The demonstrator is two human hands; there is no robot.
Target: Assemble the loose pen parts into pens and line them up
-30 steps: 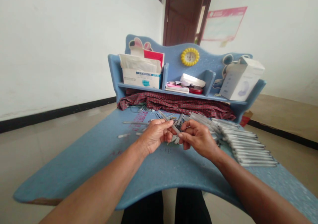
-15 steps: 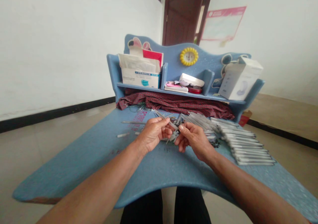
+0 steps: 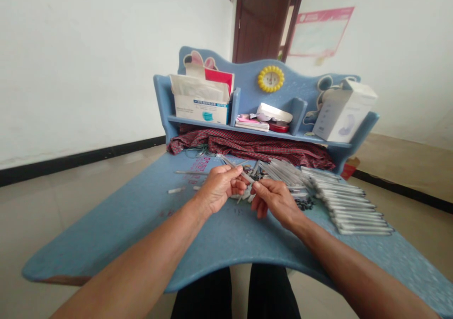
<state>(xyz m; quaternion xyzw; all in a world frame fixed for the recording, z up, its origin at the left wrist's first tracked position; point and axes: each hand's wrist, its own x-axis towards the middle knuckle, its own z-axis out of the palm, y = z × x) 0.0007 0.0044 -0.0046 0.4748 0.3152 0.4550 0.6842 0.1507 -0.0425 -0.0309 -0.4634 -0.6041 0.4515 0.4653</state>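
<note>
A pen with a clear, whitish barrel [image 3: 247, 176] slants between my two hands over the blue table [image 3: 141, 234]. My left hand [image 3: 222, 187] is closed, pinching it between thumb and fingers. My right hand [image 3: 274, 198] is also closed, its thumb and forefinger on the pen's lower right end, where the fingers hide the tip. Partly covered by the hands is a pile of loose pen parts, with small black pieces [image 3: 306, 203] at its right side. Several clear pen barrels [image 3: 283, 172] lie behind my right hand.
Many pens lie in a neat row [image 3: 354, 210] at the right. Small clear pieces [image 3: 176, 190] and a thin tube [image 3: 191, 172] lie to the left. A checked cloth [image 3: 247, 146] runs under the shelf, which holds a mask box [image 3: 201, 109] and a white box [image 3: 345, 111].
Both hands keep hold of the pen in nearly the same place. My right thumb and forefinger have shifted slightly at its end. The whole view has moved a little.
</note>
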